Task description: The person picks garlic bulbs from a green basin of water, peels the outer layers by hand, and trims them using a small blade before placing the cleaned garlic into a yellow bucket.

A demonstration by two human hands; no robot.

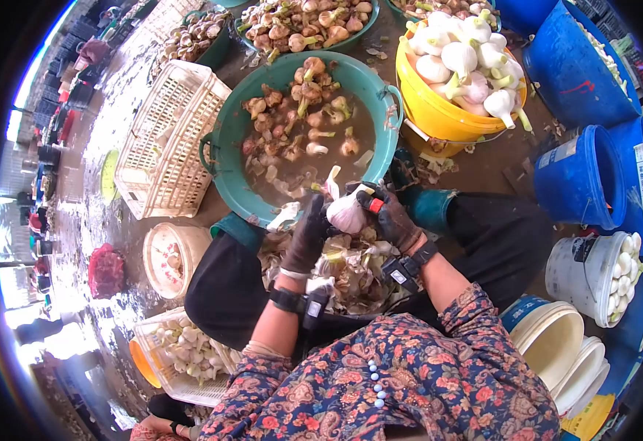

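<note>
Wet, muddy ground carries everything on my feed. I see the left hand [308, 235], dark-gloved, with its fingers curled around the left side of a garlic bulb [347, 214]. The right hand [393, 219] is clenched on the bulb's other side, with a small red piece [375, 206] pinched at its fingertips; what it is I cannot tell. The bulb sits between both hands, just over the near rim of the green basin [222, 147], which holds brown water and unpeeled garlic. A pile of skins [351, 275] lies on the lap below. A yellow bucket [428, 110] of white bulbs stands beside the basin's right edge.
</note>
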